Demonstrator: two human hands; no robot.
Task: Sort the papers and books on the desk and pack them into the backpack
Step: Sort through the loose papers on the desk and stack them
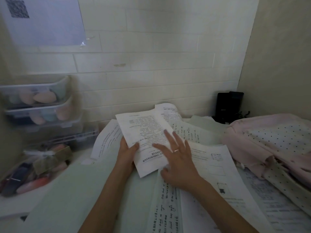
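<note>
The printed sheets sit near the middle of the desk, lifted off the loose papers that cover its right half. The left hand grips their lower left edge, thumb curled over the top, while the right hand lies spread on them, fingers straight. That one-sided grip is the weak point, I think: the far end could sag and the sheets fan apart or slide into the pile below, undoing the sorting. The handwritten pages at the front edge could be dragged off by the forearm. The pink backpack lies at the desk's right edge, its opening not clearly visible.
</note>
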